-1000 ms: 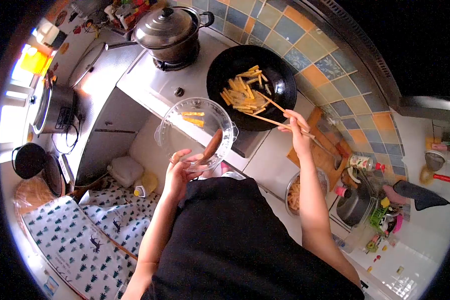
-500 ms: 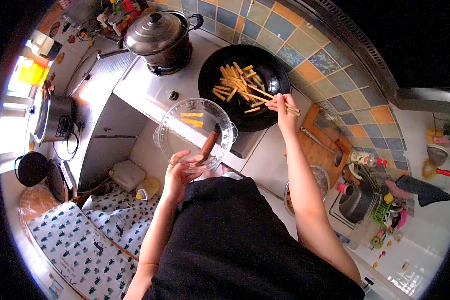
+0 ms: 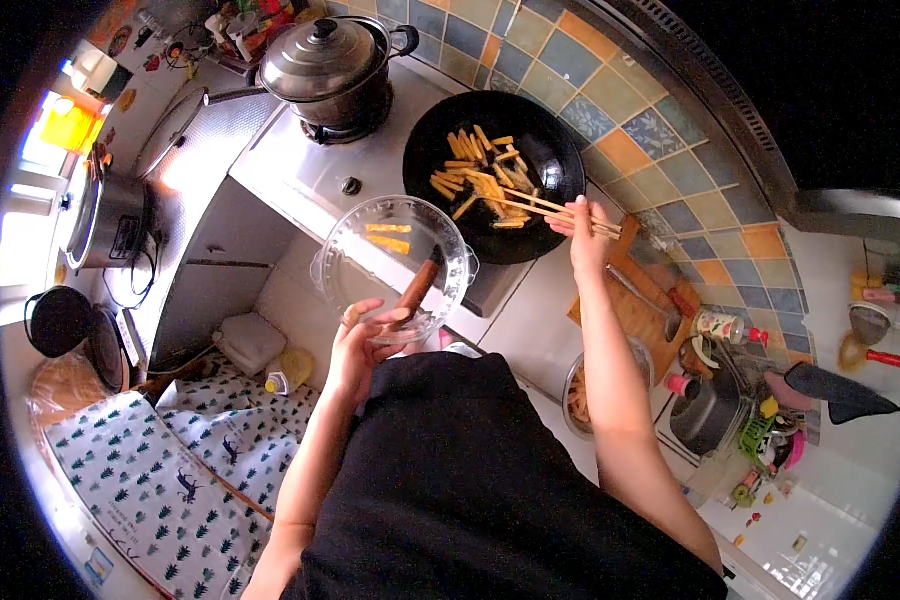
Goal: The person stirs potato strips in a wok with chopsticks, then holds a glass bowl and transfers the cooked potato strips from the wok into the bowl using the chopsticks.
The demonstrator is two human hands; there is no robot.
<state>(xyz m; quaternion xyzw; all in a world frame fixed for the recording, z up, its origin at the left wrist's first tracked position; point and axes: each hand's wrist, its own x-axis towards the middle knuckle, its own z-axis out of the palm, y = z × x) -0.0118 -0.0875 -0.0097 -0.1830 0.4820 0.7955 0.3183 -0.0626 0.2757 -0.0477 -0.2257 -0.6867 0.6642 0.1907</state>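
A clear round bowl (image 3: 355, 275) is held by my left hand (image 3: 358, 340) at its near rim, with a brown handle-like piece (image 3: 420, 286) beside my fingers. Two yellow strips (image 3: 388, 238) show within the bowl's outline. My right hand (image 3: 585, 232) is closed round a pair of wooden chopsticks (image 3: 540, 206). Their tips reach among several yellow fried sticks (image 3: 472, 147) in the black wok (image 3: 560, 165), which sits on the stove (image 3: 300, 170).
A lidded steel pot (image 3: 325, 62) stands on the stove's far left. Right of the wok lie a cutting board (image 3: 625, 300) and a ladle (image 3: 650, 290). A bowl of pale pieces (image 3: 576, 400) is partly behind my right forearm, near the sink (image 3: 705, 415).
The chopsticks have come together and moved within the wok, and the fried sticks have shifted. My right hand moved slightly. My left hand and the clear bowl stay nearly in place.
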